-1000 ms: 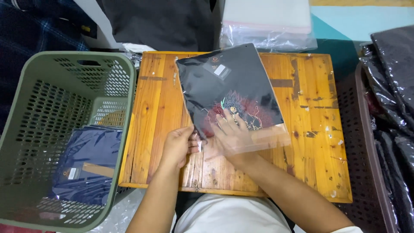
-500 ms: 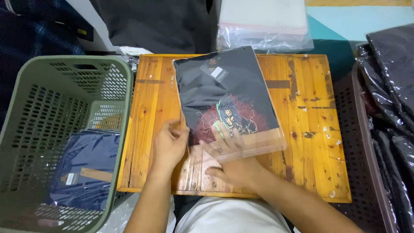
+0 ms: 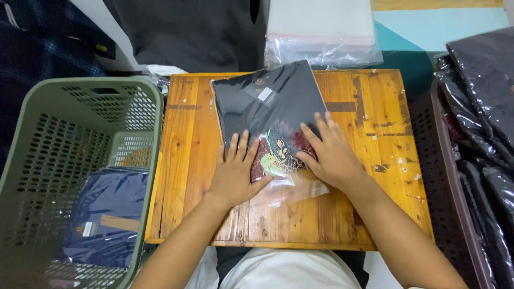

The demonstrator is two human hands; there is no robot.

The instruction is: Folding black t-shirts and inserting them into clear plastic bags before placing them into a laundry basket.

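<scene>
A folded black shirt (image 3: 267,104) with a red and green print lies inside a clear plastic bag on a small wooden table (image 3: 375,112). My left hand (image 3: 235,171) rests flat on the bag's near left corner, fingers spread. Flat on the bag's near right part, by the print, lies my right hand (image 3: 332,155). The bag's loose open end (image 3: 297,190) sticks out toward me between the hands.
A green plastic laundry basket (image 3: 59,139) at the left holds a bagged dark blue garment (image 3: 104,214). A stack of clear bags (image 3: 321,32) lies beyond the table. At the right, a dark crate (image 3: 450,176) holds several bagged dark garments (image 3: 482,85).
Both hands have slid forward onto the bag and now press flat on it. The bagged shirt has shifted slightly and lies straighter on the table.
</scene>
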